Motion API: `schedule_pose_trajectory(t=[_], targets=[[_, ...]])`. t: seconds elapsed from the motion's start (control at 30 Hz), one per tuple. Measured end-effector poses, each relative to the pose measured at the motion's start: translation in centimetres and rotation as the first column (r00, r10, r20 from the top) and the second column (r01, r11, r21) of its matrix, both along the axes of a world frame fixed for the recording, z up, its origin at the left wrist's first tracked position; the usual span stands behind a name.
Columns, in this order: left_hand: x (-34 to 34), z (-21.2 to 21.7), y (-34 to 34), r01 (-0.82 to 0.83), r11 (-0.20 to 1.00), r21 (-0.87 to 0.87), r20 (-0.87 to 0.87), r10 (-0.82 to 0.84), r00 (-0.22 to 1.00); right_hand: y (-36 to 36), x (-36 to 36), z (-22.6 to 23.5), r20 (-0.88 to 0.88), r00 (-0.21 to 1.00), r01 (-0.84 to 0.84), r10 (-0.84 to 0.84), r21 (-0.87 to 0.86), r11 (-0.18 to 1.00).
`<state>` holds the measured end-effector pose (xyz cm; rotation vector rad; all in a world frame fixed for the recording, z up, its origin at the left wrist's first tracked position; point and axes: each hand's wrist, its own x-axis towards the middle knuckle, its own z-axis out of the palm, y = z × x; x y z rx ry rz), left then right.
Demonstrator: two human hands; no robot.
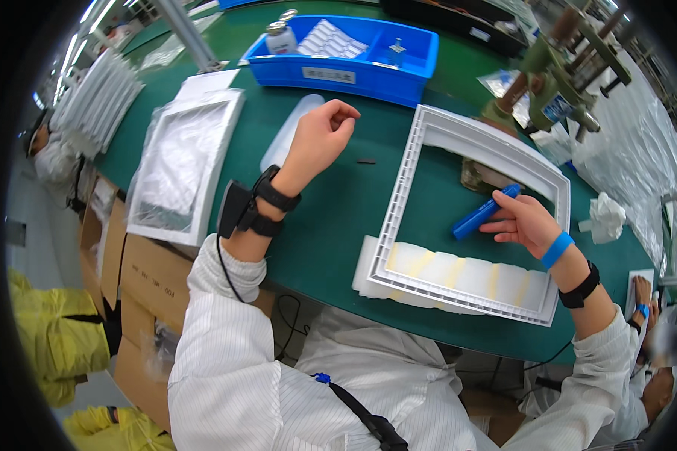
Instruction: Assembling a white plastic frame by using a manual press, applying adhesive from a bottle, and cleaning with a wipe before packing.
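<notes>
My right hand is closed round a blue marker pen, held over the opening of a white rectangular plastic frame. The frame lies on the green table, its near side on a white foam block with yellowish stripes. To the left, my left hand is raised above the table with its fingers curled in toward the thumb. Whether anything is between those fingertips cannot be made out. Below and right of it lies a small dark strip. A translucent plastic piece rests partly behind my left hand.
A blue divided bin with a bottle stands at the back. Left is a plastic-wrapped white frame; back right, a green metal press. Crumpled tissue lies at right. Cardboard boxes stand below the table's left edge. Other people are nearby.
</notes>
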<state>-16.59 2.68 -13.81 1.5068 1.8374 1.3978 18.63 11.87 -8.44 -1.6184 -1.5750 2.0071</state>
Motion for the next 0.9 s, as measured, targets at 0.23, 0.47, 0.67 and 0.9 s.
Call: schedule_pose_trajectory(t=[0.23,0.47,0.67,0.9], targets=[[-0.5,0.1,-0.4,0.261,0.948,-0.183,-0.223,-0.299,0.928,-0.4,-0.8,-0.1,0.121,0.990,-0.070,0.073,-0.024,0.997],[0.2,-1.4,0.4,0.254,0.961,-0.114,-0.416,-0.278,0.866,-0.4,-0.2,0.2,0.234,0.956,-0.190,0.177,0.036,0.981],[2.2,-2.3,2.0,0.226,0.968,0.105,-0.319,-0.183,0.930,11.9,19.0,-3.5,-0.195,0.965,-0.049,0.177,0.526,0.849],[1.6,-4.5,3.4,0.070,0.970,0.234,0.043,-0.082,0.996,5.9,5.6,-3.4,-0.385,0.918,0.154,0.091,0.561,0.814]])
